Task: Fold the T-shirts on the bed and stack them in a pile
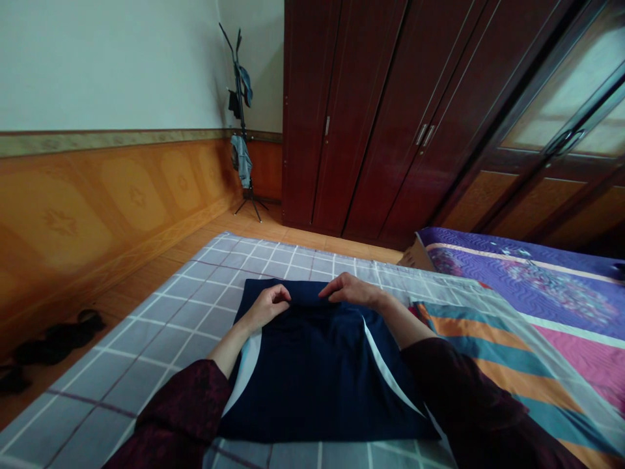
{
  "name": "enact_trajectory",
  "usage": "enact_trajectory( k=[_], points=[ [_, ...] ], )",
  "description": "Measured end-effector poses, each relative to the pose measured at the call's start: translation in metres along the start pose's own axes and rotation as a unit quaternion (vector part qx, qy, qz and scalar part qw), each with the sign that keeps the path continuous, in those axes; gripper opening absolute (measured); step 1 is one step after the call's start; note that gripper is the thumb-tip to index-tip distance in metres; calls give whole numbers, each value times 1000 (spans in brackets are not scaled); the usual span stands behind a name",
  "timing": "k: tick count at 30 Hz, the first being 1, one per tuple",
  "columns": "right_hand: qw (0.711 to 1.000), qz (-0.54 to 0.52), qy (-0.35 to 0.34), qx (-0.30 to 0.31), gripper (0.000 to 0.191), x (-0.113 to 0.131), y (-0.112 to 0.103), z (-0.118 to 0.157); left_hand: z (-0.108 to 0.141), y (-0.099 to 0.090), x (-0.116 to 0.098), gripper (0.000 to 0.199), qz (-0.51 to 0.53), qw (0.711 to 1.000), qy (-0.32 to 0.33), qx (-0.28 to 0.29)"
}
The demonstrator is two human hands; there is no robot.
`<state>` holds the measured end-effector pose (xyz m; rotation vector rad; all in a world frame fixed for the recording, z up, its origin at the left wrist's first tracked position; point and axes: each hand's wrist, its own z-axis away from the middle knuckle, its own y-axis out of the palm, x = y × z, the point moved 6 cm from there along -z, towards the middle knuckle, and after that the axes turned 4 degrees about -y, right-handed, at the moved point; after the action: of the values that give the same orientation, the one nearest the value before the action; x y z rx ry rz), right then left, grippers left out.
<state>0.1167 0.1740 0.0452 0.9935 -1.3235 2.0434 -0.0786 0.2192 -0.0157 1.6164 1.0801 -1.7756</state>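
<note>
Nearest the camera, a dark maroon left sleeve (180, 410) and right sleeve (469, 397) enter from the lower corners, with both forearms bare beyond the cuffs. The navy cloth (317, 384) lies flat and centred on a grey checked bedsheet (146, 352), directly below both hands, with white trim (388, 371) showing along its right side. The left hand (267, 306) rests at the cloth's top edge, its fingers (282, 294) curled close together and apparently pinching that edge. The right hand (349, 291) lies on the same edge, its fingers (329, 290) pressed together and pointing toward the left hand; whether they pinch the cloth cannot be told from this view. The hands are near each other but not touching. Good practice here, in this inspector's judgement, is an equal hold from both hands, with the edge kept level and the cloth smoothed flat beneath it. To the right lie a striped blanket (498, 365) and a purple quilt (527, 280). Beyond stand a dark wood wardrobe (371, 111) and a coat stand (241, 111) hung with clothes, while dark shoes (53, 342) lie on the floor by the wall
</note>
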Motion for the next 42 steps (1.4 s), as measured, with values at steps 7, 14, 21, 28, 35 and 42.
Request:
enact_trajectory(
  k=[7, 14, 21, 28, 35, 42],
  points=[
    [1000, -17, -20, -17, 35, -4, 7, 5, 1, -1, -2, 11, 6, 1000, 6, 1],
    [997, 69, -7, -44, 41, -6, 13, 3, 3, 8, -9, 9, 5, 999, 24, 48],
    [977, 205, 17, -48, 34, -1, 26, 8, 5, 10, -11, 16, 10, 997, 28, 71],
    [970, 239, -25, -45, 42, 18, 31, 14, 9, 16, -12, 46, -71, 989, 52, 117],
    [973, 221, -32, -50, 38, 15, 33, 17, 12, 15, -28, 26, -109, 985, 74, 109],
    [975, 207, -31, -78, 32, 12, 31, 13, 16, 25, -41, 39, -87, 983, 93, 132]
  ],
)
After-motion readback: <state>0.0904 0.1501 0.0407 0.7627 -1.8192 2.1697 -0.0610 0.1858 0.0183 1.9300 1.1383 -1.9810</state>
